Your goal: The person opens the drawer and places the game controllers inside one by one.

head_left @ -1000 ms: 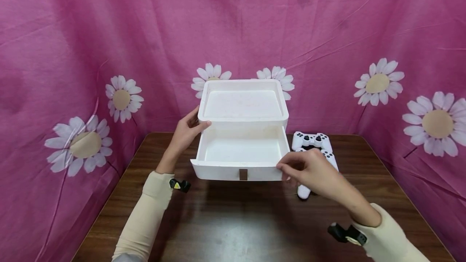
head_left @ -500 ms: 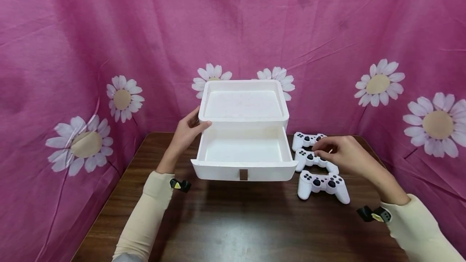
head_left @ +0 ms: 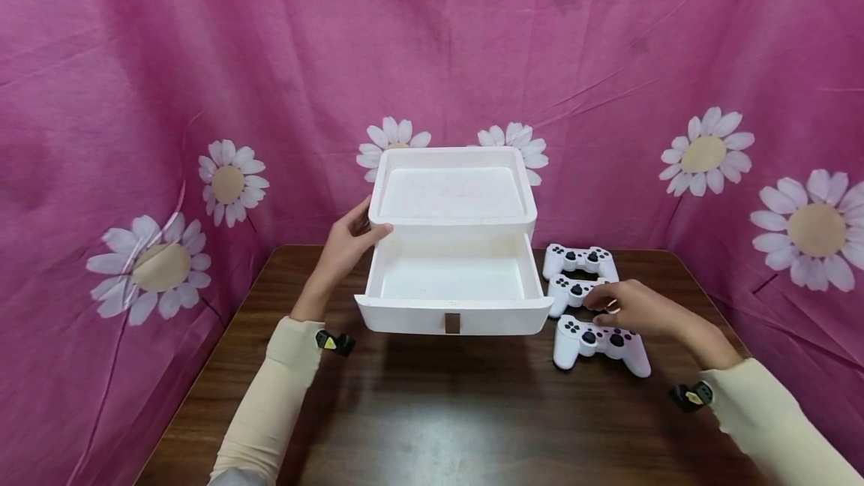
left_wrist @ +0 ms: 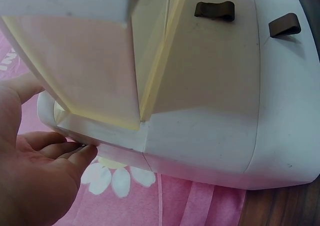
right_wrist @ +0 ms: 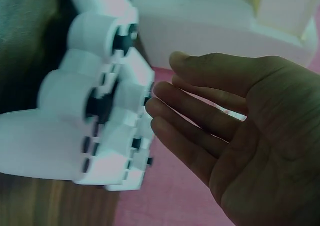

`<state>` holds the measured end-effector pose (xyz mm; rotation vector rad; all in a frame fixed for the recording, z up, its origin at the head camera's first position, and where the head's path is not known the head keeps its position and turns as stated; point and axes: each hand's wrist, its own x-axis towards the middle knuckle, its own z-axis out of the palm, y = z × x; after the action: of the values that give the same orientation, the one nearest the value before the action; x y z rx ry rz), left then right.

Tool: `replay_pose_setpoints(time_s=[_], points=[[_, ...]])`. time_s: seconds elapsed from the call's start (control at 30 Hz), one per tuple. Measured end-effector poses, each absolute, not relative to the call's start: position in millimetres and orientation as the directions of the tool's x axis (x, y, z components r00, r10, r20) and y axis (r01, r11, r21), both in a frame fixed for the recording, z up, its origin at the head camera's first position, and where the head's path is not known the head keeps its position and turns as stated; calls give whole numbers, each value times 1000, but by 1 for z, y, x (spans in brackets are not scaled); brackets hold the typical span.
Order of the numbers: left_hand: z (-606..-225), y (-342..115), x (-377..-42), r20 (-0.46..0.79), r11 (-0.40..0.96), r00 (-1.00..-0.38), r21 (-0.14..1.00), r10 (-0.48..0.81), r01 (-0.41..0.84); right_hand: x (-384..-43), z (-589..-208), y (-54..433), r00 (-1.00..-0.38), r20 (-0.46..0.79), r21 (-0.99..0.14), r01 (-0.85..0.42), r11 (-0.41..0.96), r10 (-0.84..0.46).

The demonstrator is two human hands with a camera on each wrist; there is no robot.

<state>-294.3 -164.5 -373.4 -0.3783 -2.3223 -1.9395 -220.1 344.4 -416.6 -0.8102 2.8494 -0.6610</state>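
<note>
Left hand (head_left: 344, 246): gripping the near left corner of the white drawer unit (head_left: 452, 222); thumb along the edge under the top tray, other fingers at the side.
Open drawer (head_left: 401, 319): just right of the left hand, pulled out toward the person; brown tab (head_left: 452, 323) on its front.
Unit front, left wrist view: two brown tabs, both beyond the left hand's fingertips.
Right hand (head_left: 631, 307): holding nothing; fingers loosely bent, a gap between thumb and fingers.
Middle controller (head_left: 565, 295): partly covered by the right hand in the head view; contact not evident.
Near controller (head_left: 602, 343): nearer the person than the right hand.
Far controller (head_left: 582, 255): beyond the right hand.
Counter (head_left: 432, 411): beneath both hands.
Pink cloth (head_left: 432, 43): behind everything, printed with daisies.
</note>
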Motion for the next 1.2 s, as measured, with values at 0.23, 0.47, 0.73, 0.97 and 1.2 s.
replay_pose_setpoints(time_s=[0.23,0.47,0.73,0.97,1.2], points=[[-372,-164,-293,225,160,-965,956,136,246,-221,-435,346,-822,-43,-442,-494,749,-567],[-370,-164,-294,223,146,-966,959,134,242,-218,-442,346,-814,-59,-440,-499,747,-578],[-372,-163,-294,224,144,-964,959,141,243,-216,-456,342,-824,-91,-418,-479,772,-560],[-374,-163,-294,228,149,-964,957,139,248,-213,-459,341,-851,-67,-348,-469,812,-520],[-374,-165,-293,226,160,-964,956,136,247,-213,-459,342,-846,-41,-326,-491,808,-531]])
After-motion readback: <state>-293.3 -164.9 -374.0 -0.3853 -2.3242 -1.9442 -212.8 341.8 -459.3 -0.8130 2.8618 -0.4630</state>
